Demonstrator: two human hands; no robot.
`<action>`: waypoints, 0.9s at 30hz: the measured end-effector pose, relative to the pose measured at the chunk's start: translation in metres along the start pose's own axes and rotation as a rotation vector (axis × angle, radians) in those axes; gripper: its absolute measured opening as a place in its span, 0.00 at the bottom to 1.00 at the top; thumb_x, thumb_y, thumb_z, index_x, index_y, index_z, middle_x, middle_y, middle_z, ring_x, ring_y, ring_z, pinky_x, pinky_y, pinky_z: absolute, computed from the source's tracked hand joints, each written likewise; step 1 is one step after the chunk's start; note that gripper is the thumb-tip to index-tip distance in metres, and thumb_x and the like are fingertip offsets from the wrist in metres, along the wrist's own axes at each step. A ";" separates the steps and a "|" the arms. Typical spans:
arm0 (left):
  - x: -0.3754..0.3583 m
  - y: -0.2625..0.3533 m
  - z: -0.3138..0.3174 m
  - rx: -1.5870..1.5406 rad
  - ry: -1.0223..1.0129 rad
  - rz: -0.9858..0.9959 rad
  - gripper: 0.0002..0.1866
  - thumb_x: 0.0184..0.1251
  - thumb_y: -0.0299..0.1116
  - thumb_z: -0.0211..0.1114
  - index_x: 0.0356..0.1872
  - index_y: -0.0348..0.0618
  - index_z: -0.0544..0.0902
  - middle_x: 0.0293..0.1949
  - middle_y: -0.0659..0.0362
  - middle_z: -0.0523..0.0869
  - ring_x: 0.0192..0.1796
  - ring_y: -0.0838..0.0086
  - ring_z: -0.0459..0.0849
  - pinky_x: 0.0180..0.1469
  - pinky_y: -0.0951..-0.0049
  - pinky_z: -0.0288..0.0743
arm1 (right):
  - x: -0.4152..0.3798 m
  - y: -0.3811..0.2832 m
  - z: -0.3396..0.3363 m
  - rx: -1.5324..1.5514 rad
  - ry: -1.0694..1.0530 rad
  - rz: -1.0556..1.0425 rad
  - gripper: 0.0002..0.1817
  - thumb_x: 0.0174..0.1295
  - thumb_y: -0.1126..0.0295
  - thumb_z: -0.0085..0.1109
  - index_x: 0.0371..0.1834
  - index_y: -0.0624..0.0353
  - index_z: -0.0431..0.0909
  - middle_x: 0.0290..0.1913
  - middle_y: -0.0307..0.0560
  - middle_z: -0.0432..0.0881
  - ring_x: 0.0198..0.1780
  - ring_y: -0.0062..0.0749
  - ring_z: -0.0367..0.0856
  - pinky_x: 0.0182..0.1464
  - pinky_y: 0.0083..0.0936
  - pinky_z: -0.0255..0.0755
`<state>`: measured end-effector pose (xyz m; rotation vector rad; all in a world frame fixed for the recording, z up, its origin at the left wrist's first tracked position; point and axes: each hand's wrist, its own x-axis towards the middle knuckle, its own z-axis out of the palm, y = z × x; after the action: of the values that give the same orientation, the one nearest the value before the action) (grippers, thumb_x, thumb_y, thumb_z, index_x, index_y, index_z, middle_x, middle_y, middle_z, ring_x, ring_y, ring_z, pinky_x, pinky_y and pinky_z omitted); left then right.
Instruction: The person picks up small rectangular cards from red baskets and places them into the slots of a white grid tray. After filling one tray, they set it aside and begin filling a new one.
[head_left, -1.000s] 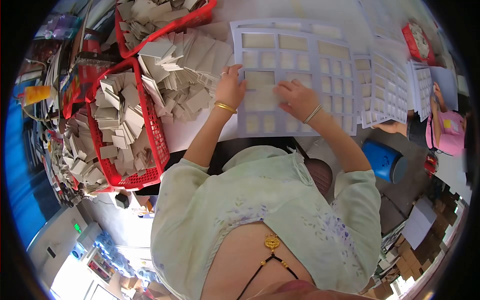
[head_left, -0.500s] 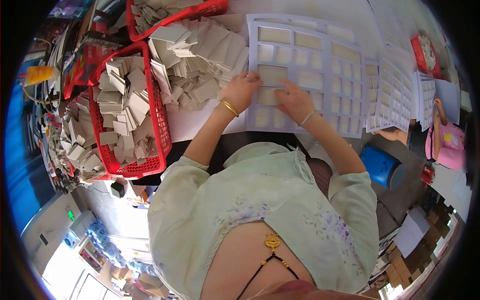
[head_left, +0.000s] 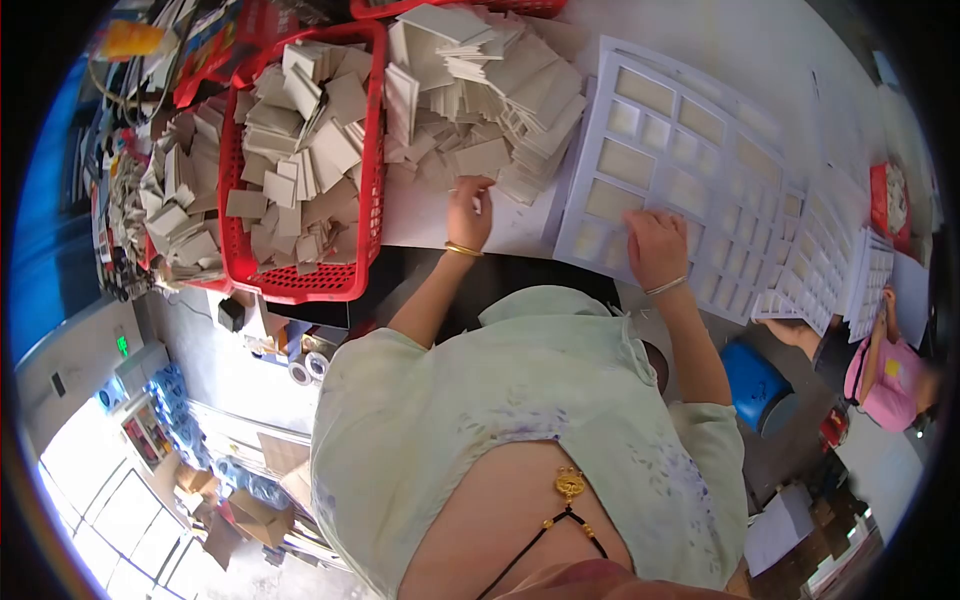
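Notably, right of the red basket, a windowed white board lies on the surface; the right hand, fingers bent, rests on it. Nearer the basket, beside pale cards, the left hand is half-curled, narrow; whether either grips anything cannot be told.

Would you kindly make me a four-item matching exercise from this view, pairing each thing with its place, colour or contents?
Things:
1. Left hand
2. Drum
3. Right hand
4. Basket nearest the left hand

Descriptions:
A. Mostly blue
B. Red, filled with flat pieces
C. Near the loose heap of flat pieces
D. Over the windowed white sheet

Right pairs: 1-C, 2-A, 3-D, 4-B
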<state>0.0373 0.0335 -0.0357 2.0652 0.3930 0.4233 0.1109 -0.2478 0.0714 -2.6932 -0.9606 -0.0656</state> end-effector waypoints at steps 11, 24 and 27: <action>0.009 -0.106 -0.027 -0.054 0.492 -0.473 0.21 0.58 0.27 0.64 0.52 0.38 0.69 0.26 0.55 0.80 0.18 0.70 0.80 0.21 0.70 0.74 | 0.125 -0.090 0.055 0.271 -0.134 -0.176 0.12 0.56 0.62 0.61 0.41 0.52 0.77 0.32 0.41 0.82 0.35 0.38 0.81 0.34 0.36 0.70; 0.014 -0.143 -0.030 0.405 0.352 -0.577 0.27 0.57 0.38 0.65 0.52 0.29 0.72 0.29 0.46 0.84 0.36 0.50 0.83 0.41 0.53 0.76 | 0.215 -0.156 0.215 -0.086 -0.107 -0.586 0.07 0.58 0.67 0.51 0.39 0.46 0.73 0.20 0.42 0.80 0.21 0.39 0.82 0.18 0.35 0.73; 0.011 -0.143 -0.034 0.540 0.352 -0.495 0.24 0.58 0.39 0.63 0.51 0.33 0.73 0.30 0.44 0.83 0.37 0.49 0.83 0.40 0.52 0.76 | 0.216 -0.152 0.206 -0.012 -0.049 -0.637 0.04 0.58 0.66 0.54 0.36 0.46 0.74 0.23 0.41 0.81 0.20 0.39 0.81 0.19 0.35 0.73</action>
<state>0.0165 0.1341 -0.1410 2.2934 1.3168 0.4035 0.1732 0.0539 -0.0597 -2.2964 -1.7930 -0.1318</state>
